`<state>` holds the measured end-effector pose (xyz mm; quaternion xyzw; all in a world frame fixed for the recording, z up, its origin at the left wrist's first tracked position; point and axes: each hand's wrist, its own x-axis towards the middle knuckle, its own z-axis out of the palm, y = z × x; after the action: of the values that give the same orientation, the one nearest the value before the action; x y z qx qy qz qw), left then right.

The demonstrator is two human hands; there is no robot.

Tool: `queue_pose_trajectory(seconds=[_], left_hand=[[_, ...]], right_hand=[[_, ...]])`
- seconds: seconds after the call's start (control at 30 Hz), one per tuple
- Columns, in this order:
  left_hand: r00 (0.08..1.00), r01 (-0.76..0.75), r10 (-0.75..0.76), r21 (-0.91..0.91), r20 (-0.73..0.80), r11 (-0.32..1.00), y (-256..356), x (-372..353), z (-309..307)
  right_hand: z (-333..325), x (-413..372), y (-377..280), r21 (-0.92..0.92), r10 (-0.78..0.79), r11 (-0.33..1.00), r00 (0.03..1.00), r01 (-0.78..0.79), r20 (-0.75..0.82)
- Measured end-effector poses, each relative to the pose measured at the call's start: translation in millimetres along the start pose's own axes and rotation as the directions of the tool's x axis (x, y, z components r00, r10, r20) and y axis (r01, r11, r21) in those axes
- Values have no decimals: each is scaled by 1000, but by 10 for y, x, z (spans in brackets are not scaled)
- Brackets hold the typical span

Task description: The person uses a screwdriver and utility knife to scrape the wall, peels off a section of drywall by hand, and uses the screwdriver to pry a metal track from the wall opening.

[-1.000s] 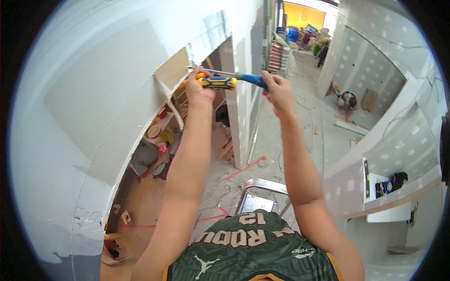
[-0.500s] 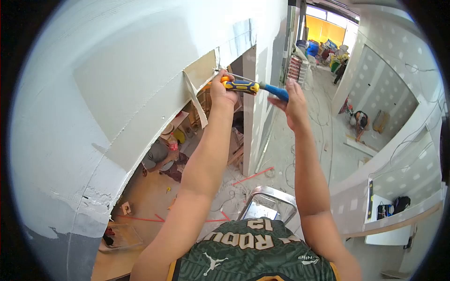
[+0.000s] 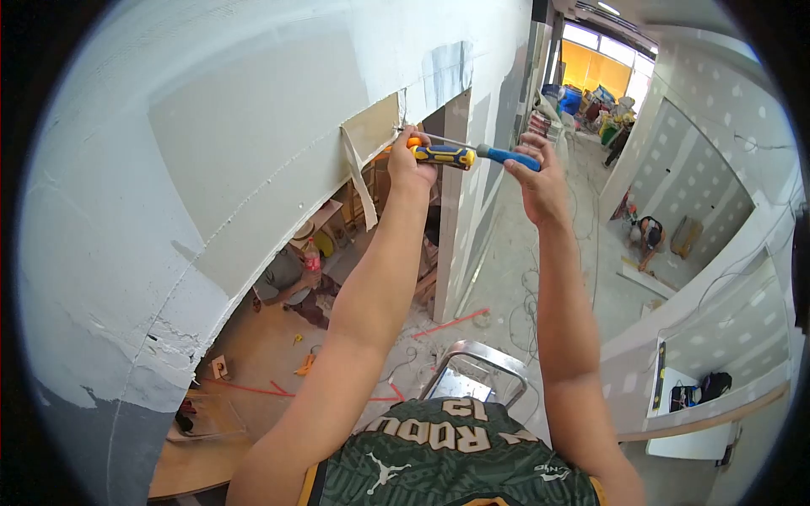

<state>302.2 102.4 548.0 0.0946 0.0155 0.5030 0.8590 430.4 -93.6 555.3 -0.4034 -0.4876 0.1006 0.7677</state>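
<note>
Fingers (image 3: 537, 142) of the right hand (image 3: 547, 185) now bend over the blue-handled screwdriver with a thin metal shaft (image 3: 511, 158); half a second ago they stood straighter. That hand is loose and partly open. The left hand (image 3: 413, 171) grips a tool with a yellow and dark blue handle (image 3: 445, 156). The screwdriver's shaft reaches the left fingers, beside the cut edge of the pale wall board (image 3: 373, 126).

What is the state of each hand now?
Left hand: closed, holding yellow-blue tool handle.
Right hand: loosely curled at blue screwdriver handle; grip unclear.
</note>
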Motion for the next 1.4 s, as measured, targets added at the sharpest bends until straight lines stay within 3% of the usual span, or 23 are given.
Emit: queue_pose_trajectory(seconds=[0.1, 0.13, 0.2, 0.23, 0.27, 0.33, 0.37, 0.4, 0.47, 0.67, 0.7, 0.77, 0.8, 0.87, 0.9, 1.03, 1.1, 1.13, 1.2, 1.23, 1.27, 1.37, 1.4], left_hand=[[1000, -19, 19, 14, -10, 1000, 4, -17, 13], [999, -30, 30, 0, -16, 1000, 1, -12, -35], [1000, -9, 9, -2, -16, 1000, 0, 33, -22], [999, -35, 36, 32, -29, 999, -4, -5, -3], [999, -47, 48, 21, -24, 999, 5, -32, 28], [999, -32, 32, 17, -15, 999, 22, -66, 49], [999, -26, 27, 21, -37, 999, 30, -89, 55], [999, -32, 33, 18, -32, 999, 42, -74, 37], [998, -57, 57, -21, -19, 998, 40, -42, -5], [991, -122, 118, -49, -68, 991, 29, -3, -16], [990, -118, 115, -33, -82, 992, 43, 8, -3], [989, -108, 106, -15, -99, 994, 63, 27, 2], [988, -111, 110, 2, -106, 994, 65, 39, 0], [987, -111, 112, 13, -113, 994, 56, 59, 3], [986, -108, 108, 9, -128, 994, 60, 77, 4], [991, -84, 86, 25, -105, 996, 101, 120, -28], [991, -95, 96, 19, -94, 995, 107, 97, -25], [991, -105, 105, 10, -88, 994, 99, 63, -17], [990, -97, 101, 44, -95, 994, 101, 47, -9], [989, -95, 103, 72, -106, 993, 106, 70, -1], [991, -80, 88, 76, -99, 994, 123, 100, 4], [996, 6, 0, 66, -86, 998, 130, 85, -7], [995, -25, 34, 90, -94, 996, 111, 241, -105]], right_hand=[[220, -61, -334, -55, 439, 890, 884, -452, -159], [196, -65, -429, -67, 443, 888, 885, -455, -145], [55, 35, -608, -286, 687, 690, 726, -665, -32], [15, 57, -554, -360, 607, 727, 792, -585, -60], [11, 80, -469, -369, 603, 730, 797, -575, -48], [45, 104, -358, -424, 328, 842, 940, -334, -88], [25, 136, -318, -384, 254, 884, 964, -265, -79], [29, 125, -333, -385, 249, 887, 966, -257, -72], [2, 69, -368, -263, 103, 960, 994, -93, 23], [11, 44, -96, -177, -66, 982, 998, 62, -18], [82, 24, -157, -178, -68, 982, 998, 63, -20], [234, -46, -402, -74, 380, 917, 915, -392, -137], [219, -65, -466, -75, 381, 916, 914, -394, -143], [180, -75, -573, -346, 579, 741, 808, -576, -104], [201, -75, -608, -439, 548, 721, 829, -536, -113], [100, -10, -363, -453, 381, 803, 918, -387, -109], [31, -4, -327, -329, 144, 933, 989, -145, -28], [19, -7, -306, -329, 141, 933, 989, -144, -34], [15, -20, -271, -14, 152, 988, 985, -151, 84], [20, -25, -258, 15, 153, 988, 986, -155, 69], [17, -20, -248, 11, 147, 989, 988, -148, 53], [59, -39, -247, -80, 391, 914, 917, -397, -76], [164, -76, -379, -115, 459, 871, 875, -477, -152]])
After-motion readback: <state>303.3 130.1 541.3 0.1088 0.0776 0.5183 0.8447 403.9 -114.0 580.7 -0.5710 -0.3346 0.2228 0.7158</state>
